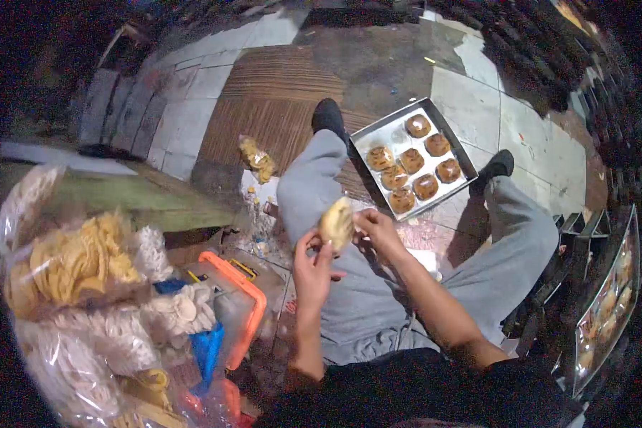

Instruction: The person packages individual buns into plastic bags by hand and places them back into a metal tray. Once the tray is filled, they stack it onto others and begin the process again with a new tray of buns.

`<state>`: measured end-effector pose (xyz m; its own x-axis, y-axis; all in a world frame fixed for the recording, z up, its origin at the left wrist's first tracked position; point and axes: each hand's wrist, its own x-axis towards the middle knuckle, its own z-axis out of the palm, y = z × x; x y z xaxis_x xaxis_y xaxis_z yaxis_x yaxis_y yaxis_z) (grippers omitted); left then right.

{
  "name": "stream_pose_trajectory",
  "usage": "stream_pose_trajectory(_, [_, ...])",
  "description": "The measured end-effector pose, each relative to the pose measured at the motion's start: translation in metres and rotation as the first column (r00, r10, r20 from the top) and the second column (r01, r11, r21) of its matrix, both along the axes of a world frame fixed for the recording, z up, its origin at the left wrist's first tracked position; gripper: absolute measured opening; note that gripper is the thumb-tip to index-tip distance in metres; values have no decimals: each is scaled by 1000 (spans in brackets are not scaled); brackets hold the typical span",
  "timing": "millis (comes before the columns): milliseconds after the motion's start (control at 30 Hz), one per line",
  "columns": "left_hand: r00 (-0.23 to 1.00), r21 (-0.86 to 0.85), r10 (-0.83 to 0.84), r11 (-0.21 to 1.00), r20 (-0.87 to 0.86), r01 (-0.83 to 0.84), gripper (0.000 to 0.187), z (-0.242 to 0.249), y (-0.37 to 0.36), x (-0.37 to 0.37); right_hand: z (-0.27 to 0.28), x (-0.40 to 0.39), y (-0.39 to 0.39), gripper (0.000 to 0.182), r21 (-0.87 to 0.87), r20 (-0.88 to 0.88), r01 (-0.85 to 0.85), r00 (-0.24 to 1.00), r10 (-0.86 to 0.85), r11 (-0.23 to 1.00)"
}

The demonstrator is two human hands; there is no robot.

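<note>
A pale yellow bun-like piece (337, 223) with brown patches is held up over my lap, between both hands. My left hand (314, 265) grips its lower left side, thumb and fingers closed on it. On the right edge, the fingertips of my right hand (379, 232) are pinched together against it. Beyond my hands, between my feet, a dark-sided tray (414, 211) lined with white sits on the floor. Several round, glossy brown buns (411, 161) lie in it, with spaces between some of them.
At the left are clear plastic bags (78, 357) of pale and yellow pieces, beside a box with an orange handle (253, 307). A small bag of yellow pieces (257, 160) lies near my foot. Stacked dark trays and a tray of buns (606, 314) stand right.
</note>
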<state>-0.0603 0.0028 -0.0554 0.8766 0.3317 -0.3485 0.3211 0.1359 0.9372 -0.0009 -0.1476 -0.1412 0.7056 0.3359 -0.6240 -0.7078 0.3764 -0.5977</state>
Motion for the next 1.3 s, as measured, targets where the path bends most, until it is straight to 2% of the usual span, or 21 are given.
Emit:
stream_pose_trajectory(33, [992, 123, -124, 984, -19, 126, 43, 3, -8, 9, 1, 10, -6, 41, -9, -28, 109, 994, -109, 994])
stream_pose_trajectory(67, [989, 126, -150, 980, -19, 151, 43, 1, -14, 21, 3, 18, -23, 42, 253, -237, 223, 958, -163, 942])
stream_pose_trajectory(100, [904, 568, -428, 747, 11, 346, 44, -3, -21, 33, 9, 20, -34, 41, 292, -228, 279, 949, -217, 915])
stream_pose_trajectory(133, [749, 873, -657, 314, -84, 373, 45, -5, -29, 41, 11, 21, -43, 41, 327, -222, 333, 937, -270, 885])
stream_pose_trajectory(167, [745, 714, -655, 461, -127, 527, 45, -6, -40, 44, -4, 21, -49, 41, 321, -230, 356, 928, -292, 877])
stream_pose_trajectory(200, [729, 707, -672, 452, -130, 544, 45, -4, -45, 47, -29, 23, -53, 43, 178, -121, 318, 946, -300, 931])
stream_pose_trajectory(267, [680, 873, -725, 259, -107, 413, 42, -1, -50, 54, -63, 35, -64, 45, 20, -10, 307, 952, -307, 951])
stream_pose_trajectory(333, [682, 898, -714, 182, -159, 401, 43, 0, -37, 51, -90, 60, -74, 41, -83, -273, 414, 865, -421, 906])
stream_pose_trajectory(367, [730, 914, -651, 134, -209, 382, 46, 2, -28, 49, -118, 77, -74, 45, -30, -171, 513, 843, -510, 858])
stream_pose_trajectory(400, [774, 926, -580, 85, -255, 369, 49, 2, -21, 48, -212, 98, -83, 58, -105, -154, 452, 873, -463, 886])
stream_pose_trajectory(467, [808, 945, -549, 92, -214, 313, 49, -2, -12, 48, -140, 133, -99, 66, -181, -134, 432, 879, -457, 884])
stream_pose_trajectory(500, [846, 964, -505, 96, -169, 249, 49, -3, -7, 48, -204, 137, -107, 63, -430, 25, 339, 931, -364, 837])
stream_pose_trajectory(567, [850, 965, -506, 114, -148, 236, 47, -10, -2, 55, -334, 143, -121, 61, -903, 110, 138, 990, -92, 407])
stream_pose_trajectory(667, [870, 977, -493, 185, -1, 106, 42, -34, 8, 68, -225, 112, -146, 53, -873, -85, -308, 860, 504, 377])
stream_pose_trajectory(733, [859, 965, -476, 254, 186, -68, 39, -51, 10, 75, -252, 73, -150, 49, -595, -223, -422, 904, 364, 684])
stream_pose_trajectory(800, [870, 968, -475, 249, 130, -9, 38, -45, 3, 86, -297, 35, -145, 47, -438, -355, -435, 888, 293, 787])
stream_pose_trajectory(900, [871, 968, -491, 222, 6, 118, 37, -35, -3, 99, -335, 4, -131, 44, -224, -436, 18, 893, -117, 974])
stream_pose_trajectory(1100, [849, 960, -528, 223, -29, 172, 36, -25, -1, 112, -471, -36, -115, 23, -570, -141, -222, 975, 173, 791])
stream_pose_trajectory(1233, [840, 955, -541, 230, -35, 188, 34, -16, 7, 89, -289, 23, -113, 21, -496, -307, 44, 925, -222, 867])
stream_pose_trajectory(1267, [844, 952, -535, 240, -32, 188, 34, -14, 9, 82, -226, 45, -112, 23, -432, -421, 162, 833, -358, 887])
stream_pose_trajectory(1300, [848, 946, -529, 255, -34, 197, 34, -13, 11, 79, -206, 56, -114, 23, -440, -390, 172, 848, -360, 881])
